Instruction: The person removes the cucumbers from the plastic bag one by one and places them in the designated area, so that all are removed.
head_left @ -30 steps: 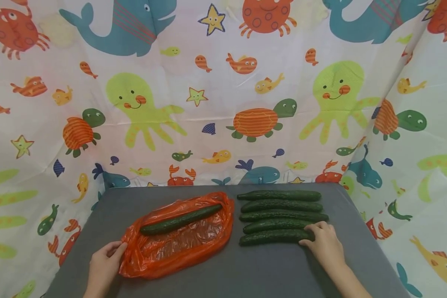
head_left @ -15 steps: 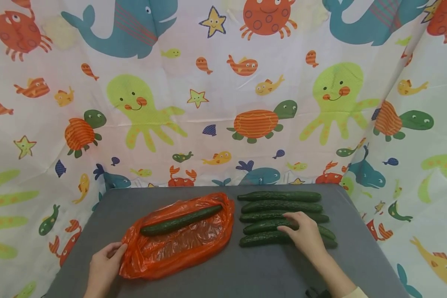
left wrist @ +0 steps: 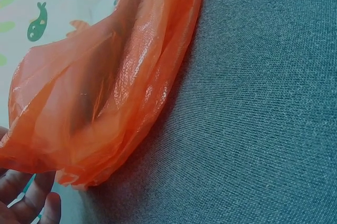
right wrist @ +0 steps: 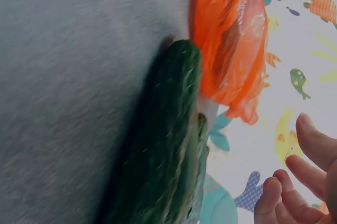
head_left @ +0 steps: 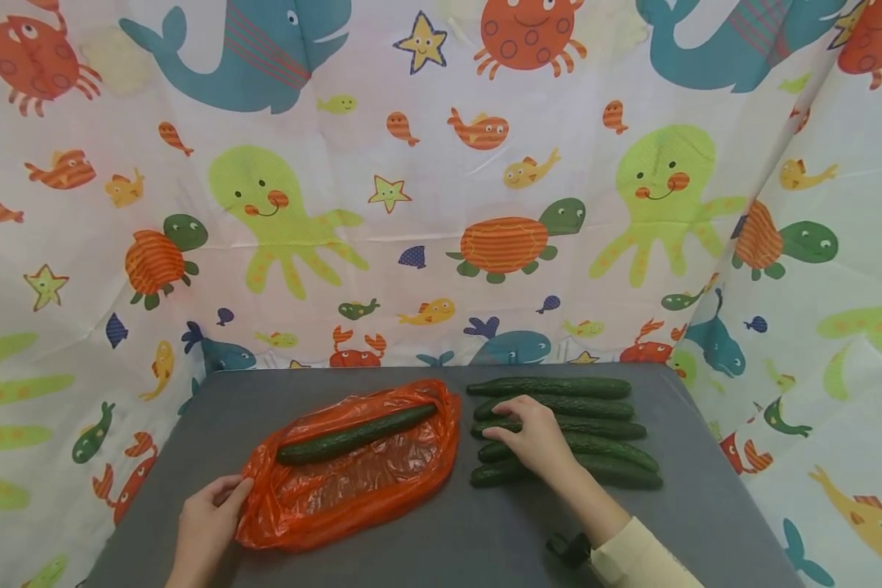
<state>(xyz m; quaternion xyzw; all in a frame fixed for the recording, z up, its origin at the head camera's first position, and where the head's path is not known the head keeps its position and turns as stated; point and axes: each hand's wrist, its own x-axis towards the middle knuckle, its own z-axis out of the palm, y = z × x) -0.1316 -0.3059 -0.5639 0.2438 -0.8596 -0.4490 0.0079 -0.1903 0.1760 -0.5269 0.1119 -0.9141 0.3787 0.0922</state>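
Note:
An orange plastic bag (head_left: 360,510) lies spread open on the left of the table, with one cucumber (head_left: 356,437) inside it. My left hand (head_left: 207,523) pinches the bag's left edge, and the lifted plastic (left wrist: 105,103) fills much of the left wrist view. On the right, several dark green cucumbers (head_left: 559,388) lie side by side in a row. My right hand (head_left: 535,437) is over their left ends, thumb and fingers apart and holding nothing. In the right wrist view the nearest cucumber (right wrist: 163,129) lies below the relaxed fingers.
A grey cloth-covered table (head_left: 470,547) bears the bag and cucumbers. Behind and at both sides hangs a white curtain (head_left: 426,163) printed with sea animals. A small black object (head_left: 569,550) is by the right sleeve (head_left: 639,555).
My right hand has moved left from the right ends of the cucumbers, where it touched the front ones, to above their left ends. The left hand and bag stay in place.

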